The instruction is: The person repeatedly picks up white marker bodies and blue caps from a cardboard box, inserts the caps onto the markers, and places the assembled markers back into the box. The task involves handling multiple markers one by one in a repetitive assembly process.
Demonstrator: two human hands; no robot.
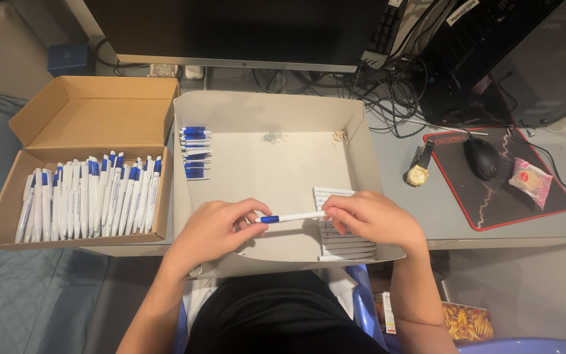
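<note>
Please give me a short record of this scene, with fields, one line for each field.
setting: grey desk seen from above, monitor behind
left hand: grips the blue end of a pen
right hand: grips the white end of the same pen
held item: white and blue pen, lying level between the hands
work tray: open grey box
in tray, left: blue pen parts
in tray, right: white barrels
at left: cardboard box with finished pens
at right: mouse, gold watch, pink packet
</note>
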